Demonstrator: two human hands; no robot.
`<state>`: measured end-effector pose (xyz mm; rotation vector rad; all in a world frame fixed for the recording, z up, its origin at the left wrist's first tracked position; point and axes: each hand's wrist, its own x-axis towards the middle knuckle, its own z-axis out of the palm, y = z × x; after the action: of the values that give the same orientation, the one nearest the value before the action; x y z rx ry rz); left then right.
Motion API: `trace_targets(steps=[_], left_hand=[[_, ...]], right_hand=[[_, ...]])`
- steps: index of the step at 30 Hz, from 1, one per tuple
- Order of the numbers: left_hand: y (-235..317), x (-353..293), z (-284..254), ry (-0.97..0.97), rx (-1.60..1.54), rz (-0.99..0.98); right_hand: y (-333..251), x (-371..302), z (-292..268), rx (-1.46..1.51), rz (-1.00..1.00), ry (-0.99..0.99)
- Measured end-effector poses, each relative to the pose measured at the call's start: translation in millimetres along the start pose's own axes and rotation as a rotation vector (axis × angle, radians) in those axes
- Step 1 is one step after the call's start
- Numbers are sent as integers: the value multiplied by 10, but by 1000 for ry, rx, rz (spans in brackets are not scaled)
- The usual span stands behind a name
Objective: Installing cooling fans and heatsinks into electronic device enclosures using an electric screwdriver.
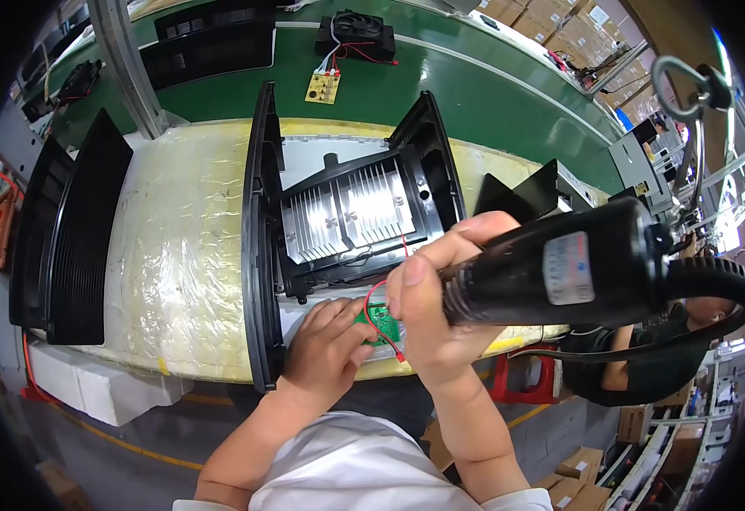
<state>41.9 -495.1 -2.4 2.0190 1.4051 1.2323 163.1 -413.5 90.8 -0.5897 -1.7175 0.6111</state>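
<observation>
My right hand (pixel 440 298) is wrapped round a thick black electric screwdriver (pixel 517 272), whose tip is hidden by the hand. My left hand (pixel 328 341) is closed at the left edge of a green circuit board (pixel 382 324), fingertips and thumb against it. A red wire (pixel 369 307) with a small red plug loops over the board. The board lies at the near end of an open black housing (pixel 261 238) with tall side walls. Further inside sits a silver finned heat sink (pixel 347 213) on a tilted black frame.
Black slatted panels (pixel 91 238) stand at the left on the film-wrapped pad (pixel 189 247). Beyond it on the green bench are a black fan (pixel 357 34) and a yellow circuit board (pixel 323 87). The screwdriver's cord (pixel 721 289) curves down at right, near another person (pixel 645 358).
</observation>
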Motion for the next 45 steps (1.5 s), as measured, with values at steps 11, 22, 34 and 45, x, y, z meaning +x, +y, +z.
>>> trace_targets(steps=[11,22,34,45], left_hand=[[-85,-31,-11,-21,5,-29],[-210,71,-141,-91,26,14],[-101,-255,-178,-23,153,-165],[-33,-283,108,164,233,-141]], right_hand=[[-100,-34,11,182,143,112],[-24,529,-1814,-19,-121,557],[558,442,-1928,208,94,233],[-602,432,-1703,564,-45,167]])
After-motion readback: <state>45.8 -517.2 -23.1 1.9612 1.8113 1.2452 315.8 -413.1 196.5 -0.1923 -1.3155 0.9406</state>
